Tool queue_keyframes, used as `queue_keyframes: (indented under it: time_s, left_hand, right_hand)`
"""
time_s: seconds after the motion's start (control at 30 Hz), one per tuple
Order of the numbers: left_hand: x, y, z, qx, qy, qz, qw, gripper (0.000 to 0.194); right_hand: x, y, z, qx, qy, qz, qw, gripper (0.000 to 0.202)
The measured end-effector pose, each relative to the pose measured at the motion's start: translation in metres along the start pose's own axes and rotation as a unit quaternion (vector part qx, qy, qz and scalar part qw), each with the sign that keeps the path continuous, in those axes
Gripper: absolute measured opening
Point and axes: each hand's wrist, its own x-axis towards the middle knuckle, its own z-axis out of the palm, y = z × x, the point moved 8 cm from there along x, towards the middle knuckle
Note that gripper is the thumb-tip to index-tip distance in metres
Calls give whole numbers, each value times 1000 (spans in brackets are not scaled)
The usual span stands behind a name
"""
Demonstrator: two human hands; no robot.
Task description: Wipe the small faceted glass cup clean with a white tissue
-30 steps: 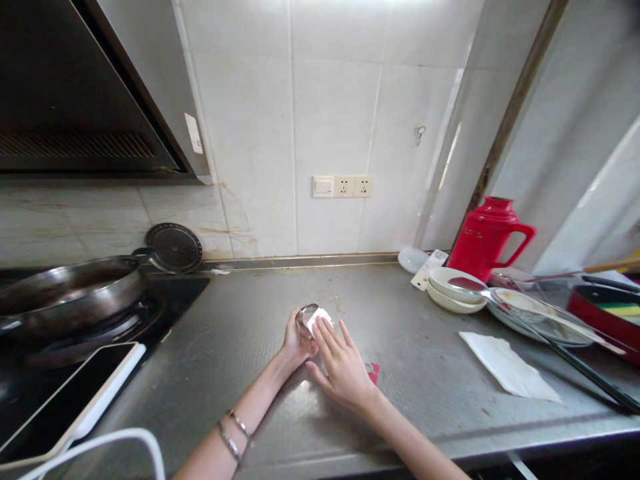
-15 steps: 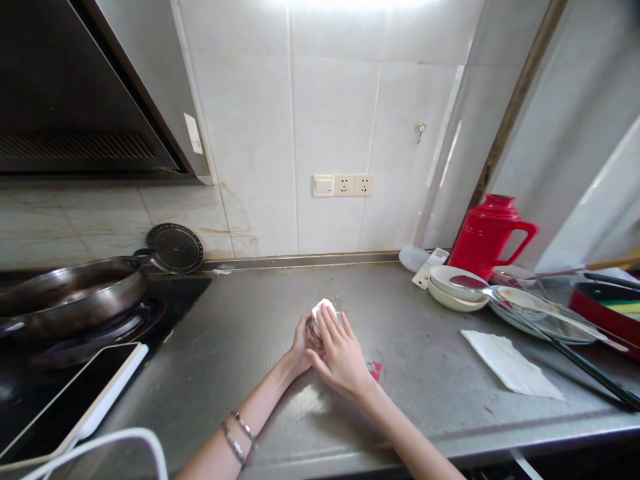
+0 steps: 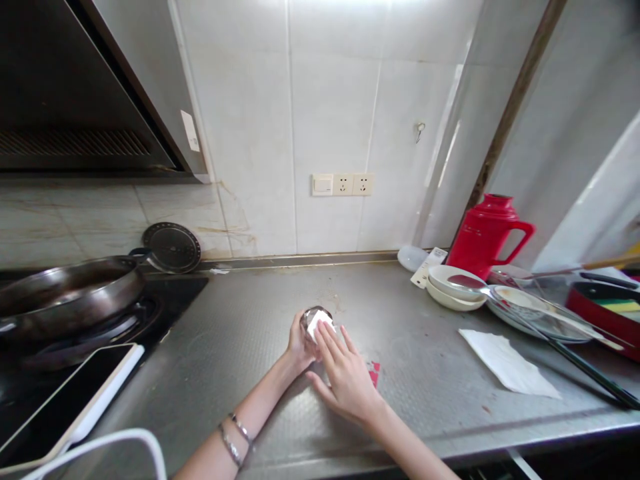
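Observation:
At the middle of the steel counter my left hand (image 3: 300, 343) is wrapped round a small dark, shiny round container (image 3: 311, 315), whose rim shows above the fingers. My right hand (image 3: 345, 370) presses a folded white tissue (image 3: 320, 325) against the container with its fingertips, the thumb spread apart. The container's lower part is hidden by the hands. Just right of my right hand, a bit of red, torn-looking material (image 3: 375, 375) lies on the counter.
A pan (image 3: 70, 293) sits on the stove at left, with a phone (image 3: 70, 400) in front. At right are a red thermos (image 3: 483, 237), stacked bowls (image 3: 456, 297), a white napkin (image 3: 507, 363), plates and a red pot (image 3: 585, 303).
My right hand and the tissue have slid slightly down toward me, so more of the container's dark rim shows. The view has shifted a little.

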Motion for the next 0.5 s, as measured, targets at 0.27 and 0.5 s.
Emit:
queue_keyframes:
  time_s: [0.27, 0.5]
  left_hand:
    - [-2, -2, 9, -30, -29, -9, 999, 51]
    - [8, -7, 5, -23, -49, 60, 997, 37]
  right_hand:
    - [12, 22, 6, -27, 24, 51, 998, 77]
    - [24, 15, 9, 9, -8, 19, 1000, 78]
